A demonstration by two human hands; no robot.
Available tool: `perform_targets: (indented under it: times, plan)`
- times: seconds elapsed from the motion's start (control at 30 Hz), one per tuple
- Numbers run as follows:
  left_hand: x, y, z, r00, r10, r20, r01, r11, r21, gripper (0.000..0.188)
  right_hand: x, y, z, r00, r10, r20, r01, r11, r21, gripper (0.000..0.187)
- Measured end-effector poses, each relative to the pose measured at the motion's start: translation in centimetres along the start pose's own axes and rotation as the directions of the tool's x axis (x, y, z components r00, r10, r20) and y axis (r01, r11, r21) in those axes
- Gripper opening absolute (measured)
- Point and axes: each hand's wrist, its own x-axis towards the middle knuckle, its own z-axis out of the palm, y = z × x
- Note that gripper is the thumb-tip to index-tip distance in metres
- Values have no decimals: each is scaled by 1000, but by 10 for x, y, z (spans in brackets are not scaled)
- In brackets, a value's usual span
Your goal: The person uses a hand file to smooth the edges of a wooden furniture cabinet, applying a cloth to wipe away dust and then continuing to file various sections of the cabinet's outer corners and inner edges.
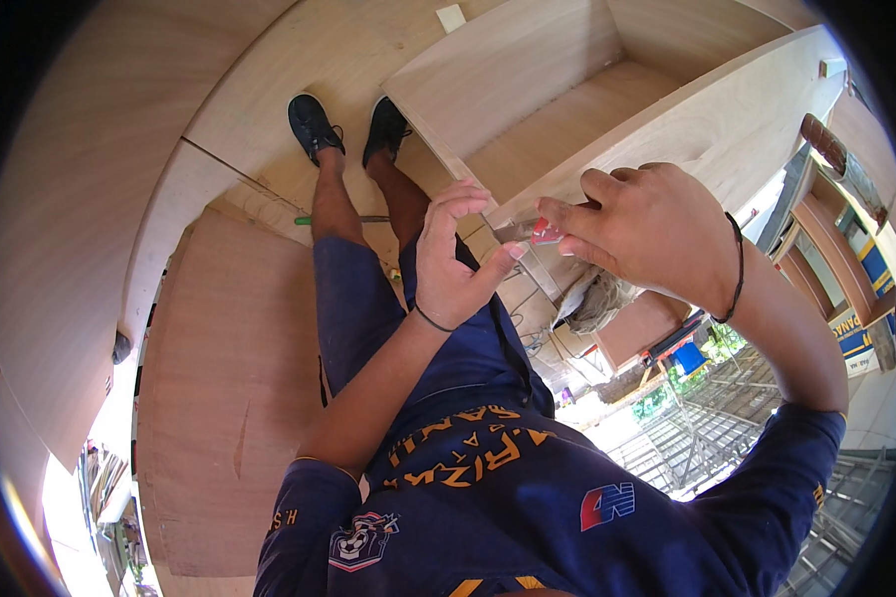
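the right hand [657, 229] pinches a red piece [545, 233] near the open box [528, 85]; the left hand [453, 264] is spread, thumb just beside it. the box's walls look joined; the piece isn't yet set down.

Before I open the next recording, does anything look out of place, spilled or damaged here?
A slim green-handled tool lies beside the person's bare left lower leg, perhaps out of place underfoot. A dark elongated mark also shows on the large brown wooden panel; whether damage or grain, I cannot tell. No spill shows.
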Motion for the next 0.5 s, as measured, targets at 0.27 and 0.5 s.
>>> perform_targets:
  times: [0.27,0.5]
  plan:
    - [-6,0,3,997,-78,-25,75,992,-104,58,-2,-12,-3,999,37,-38,-39,998,-46,26]
    - [-10,-4,8,991,-123,-43,116,984,-138,61,-7,-22,10,986,101,-133,-139,940,-310,37]
